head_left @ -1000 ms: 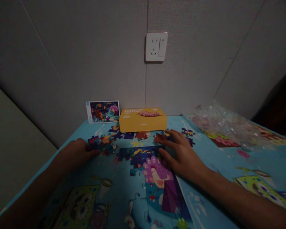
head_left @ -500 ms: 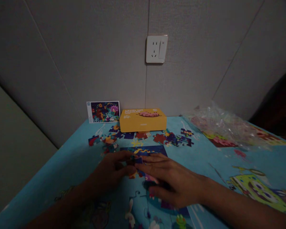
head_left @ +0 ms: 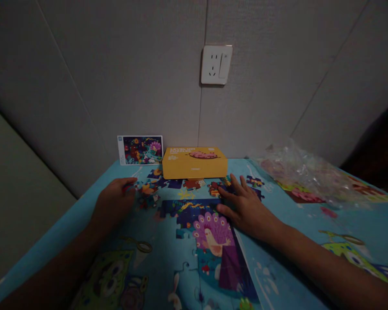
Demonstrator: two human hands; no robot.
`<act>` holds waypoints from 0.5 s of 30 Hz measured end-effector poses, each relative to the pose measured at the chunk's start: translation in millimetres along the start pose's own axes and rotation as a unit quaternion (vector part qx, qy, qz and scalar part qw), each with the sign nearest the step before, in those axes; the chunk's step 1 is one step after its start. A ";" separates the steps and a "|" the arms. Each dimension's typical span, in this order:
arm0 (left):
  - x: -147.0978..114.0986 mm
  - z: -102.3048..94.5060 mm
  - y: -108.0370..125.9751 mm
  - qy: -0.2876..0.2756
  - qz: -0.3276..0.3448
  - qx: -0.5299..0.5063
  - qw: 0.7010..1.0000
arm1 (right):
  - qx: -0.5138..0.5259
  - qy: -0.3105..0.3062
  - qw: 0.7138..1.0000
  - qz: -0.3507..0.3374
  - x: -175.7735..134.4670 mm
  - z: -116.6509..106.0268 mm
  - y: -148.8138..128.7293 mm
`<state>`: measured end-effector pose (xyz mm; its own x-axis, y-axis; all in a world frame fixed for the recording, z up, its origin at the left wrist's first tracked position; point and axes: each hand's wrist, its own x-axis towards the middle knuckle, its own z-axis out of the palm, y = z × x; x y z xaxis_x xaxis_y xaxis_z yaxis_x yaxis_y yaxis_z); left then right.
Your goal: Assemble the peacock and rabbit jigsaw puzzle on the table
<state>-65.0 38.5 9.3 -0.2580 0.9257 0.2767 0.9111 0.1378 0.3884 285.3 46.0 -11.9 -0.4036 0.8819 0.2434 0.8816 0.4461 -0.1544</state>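
Two hands are working apart. The left hand (head_left: 115,202) is curling by loose puzzle pieces (head_left: 148,188), too dim to tell whether it is pinching one; the right hand (head_left: 247,209) is spreading its fingers near others. The joined puzzle (head_left: 210,234) is lying between the forearms, presumably for easy reach, and the picture card (head_left: 142,150) is standing upright, probably for viewing. Unlike half a second earlier, the hands aren't meeting over the puzzle.

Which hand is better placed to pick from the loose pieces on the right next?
Likely the right hand: it is spread open, its fingertips by those pieces. The left hand is beside the left cluster, with a red piece at its fingers, perhaps gripped.
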 end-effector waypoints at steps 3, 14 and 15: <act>-1.2 4.3 0.8 -0.038 0.014 0.018 0.999 | -0.010 0.013 1.000 0.006 -0.8 2.1 1.4; -0.2 3.9 0.1 -0.041 0.061 0.010 0.997 | 0.042 0.025 0.998 -0.044 -7.0 -12.6 -20.4; -0.7 3.4 1.7 -0.027 0.064 -0.001 0.998 | 0.054 0.018 0.996 -0.064 -7.7 -15.8 -22.8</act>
<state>-62.2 39.3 6.7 -0.1213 0.9533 0.2764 0.9347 0.0160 0.3550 272.2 26.6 4.8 -0.5003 0.8112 0.3026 0.7911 0.5704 -0.2211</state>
